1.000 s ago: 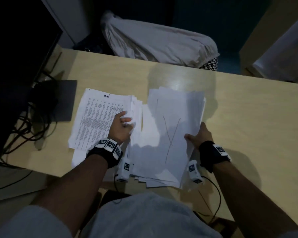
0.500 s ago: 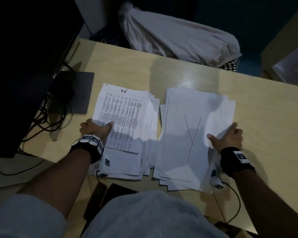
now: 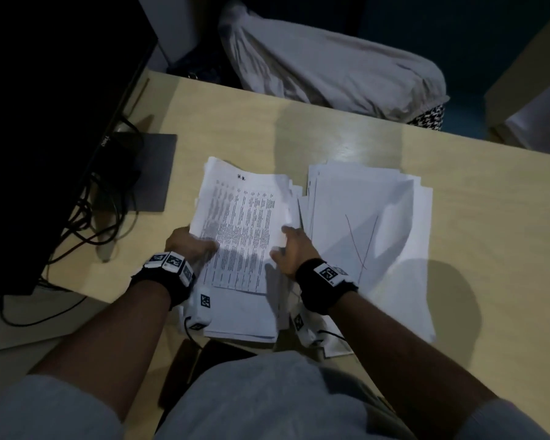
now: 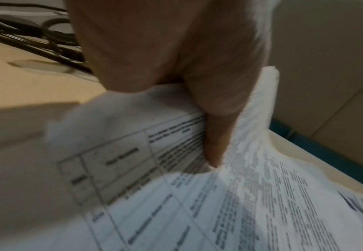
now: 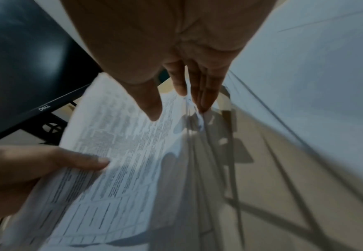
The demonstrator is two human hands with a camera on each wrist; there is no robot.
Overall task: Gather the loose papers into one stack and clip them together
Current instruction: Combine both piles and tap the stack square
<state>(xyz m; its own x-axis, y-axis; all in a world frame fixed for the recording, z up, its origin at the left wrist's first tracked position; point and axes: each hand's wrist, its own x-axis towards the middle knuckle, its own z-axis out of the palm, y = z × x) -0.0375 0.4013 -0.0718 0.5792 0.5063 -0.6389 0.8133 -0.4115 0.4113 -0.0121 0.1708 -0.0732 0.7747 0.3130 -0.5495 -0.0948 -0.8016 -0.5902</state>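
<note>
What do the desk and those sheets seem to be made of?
The desk looks like pale wood-grain laminate, smooth with a soft sheen where light pools. The printed sheets look like thin matte office paper: they bend where the left hand grips them.

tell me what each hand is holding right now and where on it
Both hold the white printed paper pile. The left hand grips its left edge, thumb on top. The right hand takes its right edge, fingers straight along it.

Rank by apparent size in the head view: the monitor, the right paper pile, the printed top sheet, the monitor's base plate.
1. monitor, though cropped by the frame
2. right paper pile
3. printed top sheet
4. base plate, partly hidden behind the monitor, so its true extent is unsure
</note>
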